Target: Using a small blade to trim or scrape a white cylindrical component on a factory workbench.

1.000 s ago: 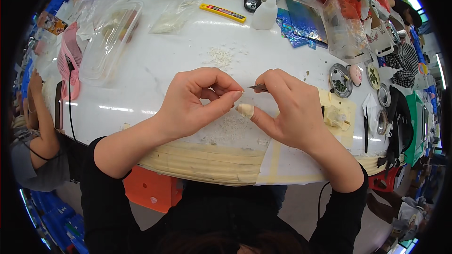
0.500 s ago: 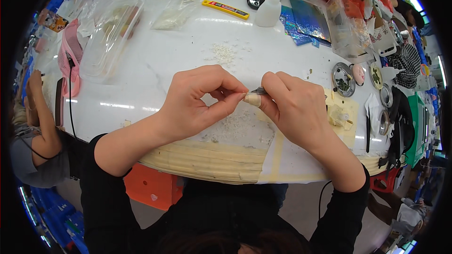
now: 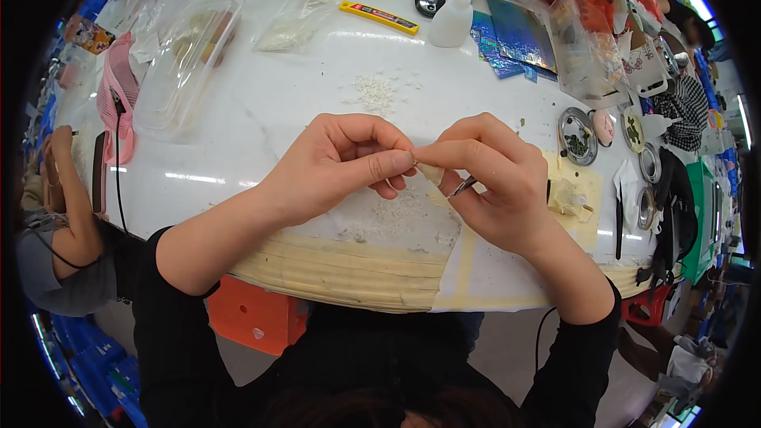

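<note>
Tight fingertip work here!

From my end, the left hand (image 3: pixel 337 162) pinches closed, on what I can't tell, against the right hand (image 3: pixel 499 170), a slim grey metal tool (image 3: pixel 462 185) tucked near its thumb. Fingertip adjusting, I'd judge; next calls for steadiness.

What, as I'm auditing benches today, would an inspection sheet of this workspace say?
Surface: white table, pale crumbs scattered on it.
Job's things: slim dark tool; any small workpiece is too hidden to tell.
Clutter: yellow slim case, white squeeze bottle, clear plastic container.
Hands: left hand pinched, its fingertips meeting the right hand, which holds the tool.
Cables: black cable at the table's left.
Surroundings: co-worker's arm at left, orange stool below.
</note>
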{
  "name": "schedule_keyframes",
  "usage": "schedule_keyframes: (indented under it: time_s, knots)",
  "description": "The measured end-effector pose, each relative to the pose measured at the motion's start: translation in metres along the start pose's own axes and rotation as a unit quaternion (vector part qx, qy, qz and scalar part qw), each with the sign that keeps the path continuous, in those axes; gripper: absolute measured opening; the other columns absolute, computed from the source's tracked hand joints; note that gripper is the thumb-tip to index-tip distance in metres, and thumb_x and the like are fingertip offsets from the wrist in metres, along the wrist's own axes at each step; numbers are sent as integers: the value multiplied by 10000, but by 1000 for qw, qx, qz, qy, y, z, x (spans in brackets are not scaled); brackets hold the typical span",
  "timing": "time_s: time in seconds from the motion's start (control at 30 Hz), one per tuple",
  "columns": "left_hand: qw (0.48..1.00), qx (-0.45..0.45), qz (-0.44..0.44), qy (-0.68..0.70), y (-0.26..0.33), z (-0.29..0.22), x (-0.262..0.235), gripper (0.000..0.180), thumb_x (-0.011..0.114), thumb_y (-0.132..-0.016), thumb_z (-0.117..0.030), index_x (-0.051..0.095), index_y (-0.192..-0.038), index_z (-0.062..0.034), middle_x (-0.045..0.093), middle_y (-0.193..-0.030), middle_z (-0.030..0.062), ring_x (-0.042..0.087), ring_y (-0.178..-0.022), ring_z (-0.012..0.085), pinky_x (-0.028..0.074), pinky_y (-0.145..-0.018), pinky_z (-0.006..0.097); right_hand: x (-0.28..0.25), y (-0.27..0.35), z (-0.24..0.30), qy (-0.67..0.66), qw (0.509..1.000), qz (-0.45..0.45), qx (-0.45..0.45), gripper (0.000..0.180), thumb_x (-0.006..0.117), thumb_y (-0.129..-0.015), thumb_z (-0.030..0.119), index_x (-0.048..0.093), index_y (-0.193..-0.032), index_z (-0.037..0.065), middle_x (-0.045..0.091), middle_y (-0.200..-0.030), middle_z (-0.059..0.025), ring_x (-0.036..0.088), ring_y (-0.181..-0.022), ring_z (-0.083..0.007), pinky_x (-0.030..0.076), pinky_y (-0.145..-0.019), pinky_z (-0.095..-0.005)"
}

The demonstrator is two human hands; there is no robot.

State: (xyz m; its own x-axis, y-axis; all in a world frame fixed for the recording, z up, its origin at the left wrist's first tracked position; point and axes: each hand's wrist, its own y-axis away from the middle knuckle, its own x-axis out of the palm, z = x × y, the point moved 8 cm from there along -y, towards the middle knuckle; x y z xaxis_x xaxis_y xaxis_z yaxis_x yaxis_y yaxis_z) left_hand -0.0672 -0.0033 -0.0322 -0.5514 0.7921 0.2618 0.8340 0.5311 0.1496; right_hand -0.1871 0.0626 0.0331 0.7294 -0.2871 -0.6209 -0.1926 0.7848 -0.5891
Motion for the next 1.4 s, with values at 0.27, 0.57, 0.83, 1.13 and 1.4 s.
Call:
schedule_keyframes:
  time_s: [0.27,0.57,0.83,1.13,1.4]
  knots:
    - [999,-13,-30,6,1,3,-3,124,637,-936,-105,644,-992,6,683,-896,71,651,-780,110,550,-707,249,4,3,4,55,998,0,-36,365,718,-590,-21,691,-921,129,593,-823,15,565,-544,-128,433,-444,-268]
    - [998,4,-52,46,6,3,-3,152,647,-904,-5,675,-1047,37,709,-952,132,705,-829,168,583,-753,266,2,4,10,121,988,-57,-72,327,729,-588,3,681,-904,71,601,-781,1,543,-517,-130,421,-436,-266]
    - [997,11,-67,47,4,1,-9,161,673,-904,-55,678,-1029,47,706,-964,109,695,-845,144,573,-767,243,7,7,12,122,988,-40,-81,372,723,-610,23,681,-978,51,617,-796,-9,551,-529,-138,435,-449,-265]
    - [985,134,-79,-79,11,-16,-3,115,636,-881,65,676,-988,49,687,-958,114,677,-851,143,568,-738,241,10,-1,-2,111,991,63,49,309,748,-801,312,578,-906,76,604,-731,-40,592,-554,-212,439,-456,-314]
    - [970,193,-71,-125,14,-25,1,157,640,-856,92,691,-999,50,672,-923,116,661,-809,135,536,-686,227,16,5,-9,133,985,76,85,367,684,-859,416,526,-793,92,560,-622,-43,577,-523,-240,418,-439,-344]
